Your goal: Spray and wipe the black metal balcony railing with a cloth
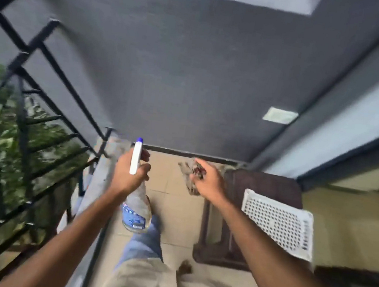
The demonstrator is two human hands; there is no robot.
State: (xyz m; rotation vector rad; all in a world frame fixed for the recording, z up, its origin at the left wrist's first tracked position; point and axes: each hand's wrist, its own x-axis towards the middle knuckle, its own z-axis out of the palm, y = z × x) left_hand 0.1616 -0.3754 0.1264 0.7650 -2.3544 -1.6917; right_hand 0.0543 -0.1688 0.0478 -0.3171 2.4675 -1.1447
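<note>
The black metal balcony railing (31,108) runs along the left side, with green foliage behind its bars. My left hand (129,171) grips the neck of a clear spray bottle (137,211) with a white and blue spray head and a blue label; the bottle hangs just right of the railing's base. My right hand (207,182) holds a crumpled grey-brown cloth (190,177) above the tiled floor, apart from the railing. The whole view is motion-blurred.
A dark grey wall (193,71) stands ahead. A brown plastic stool (246,213) sits at the right with a white perforated basket (279,225) on it. Beige floor tiles (176,201) lie between railing and stool. My legs show at the bottom.
</note>
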